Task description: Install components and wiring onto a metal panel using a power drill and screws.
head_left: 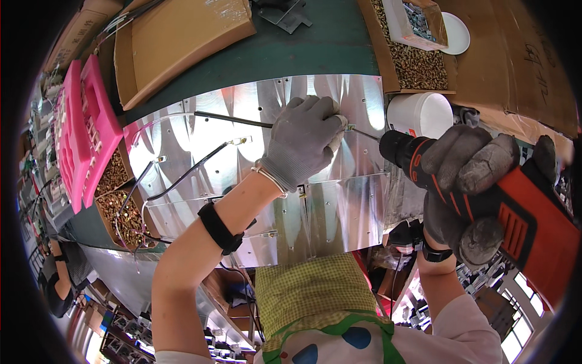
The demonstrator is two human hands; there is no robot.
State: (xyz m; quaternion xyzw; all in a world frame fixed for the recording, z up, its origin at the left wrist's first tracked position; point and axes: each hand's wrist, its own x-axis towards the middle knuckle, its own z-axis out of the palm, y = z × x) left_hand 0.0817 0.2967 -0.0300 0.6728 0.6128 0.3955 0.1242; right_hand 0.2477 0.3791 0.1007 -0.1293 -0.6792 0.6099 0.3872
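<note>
My left hand (306,136), in a grey work glove, is closed over a black-sleeved cable (233,119) above the shiny metal sheet (242,100). A small metal terminal (350,127) shows at its fingertips. My right hand (467,176), gloved in grey too, wraps round a red and black power drill (515,206). The drill's long thin bit (367,134) points left, its tip at the terminal by my left fingers. Another black-sleeved cable (191,171) with a metal end lies on the sheet, left of my wrist. What lies under my left palm is hidden.
Boxes of small brass-coloured fasteners stand at the far right (418,67) and left (118,212). A white tub (419,115) sits beside the drill. Pink foam holders (91,133) stand at left, a cardboard tray (182,45) behind. Another person's arm (59,276) shows at far left.
</note>
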